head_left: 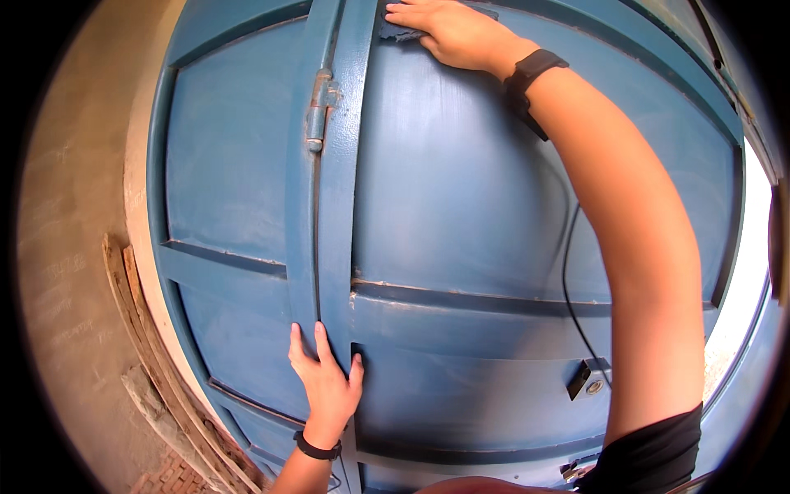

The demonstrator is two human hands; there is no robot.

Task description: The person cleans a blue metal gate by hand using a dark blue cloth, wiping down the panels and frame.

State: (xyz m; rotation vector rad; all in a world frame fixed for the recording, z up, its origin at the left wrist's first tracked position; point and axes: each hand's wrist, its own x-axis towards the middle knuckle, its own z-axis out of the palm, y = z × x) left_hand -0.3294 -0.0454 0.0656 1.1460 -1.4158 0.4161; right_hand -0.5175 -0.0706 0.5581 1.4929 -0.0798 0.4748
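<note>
A blue metal door (461, 173) with raised frames around its panels fills most of the view. At the top, my right hand (457, 31) presses a dark blue cloth (401, 31) against the upper panel, its fingers stretched forward over it. Part of the cloth is hidden beneath the hand. Lower down and to the left, my left hand (327, 383) lies with spread fingers on the door's vertical frame, beside the seam, and holds nothing. Above it on the same seam sits a hinge (318, 111). Both wrists wear black bands.
A small metal lock box (589, 380) juts from the lower right panel. A thin black cable (568, 284) hangs in front of the door. Wooden planks (152, 346) lean against the plain wall (74, 206) at left, above some bricks (174, 477). Bright light enters past the right edge.
</note>
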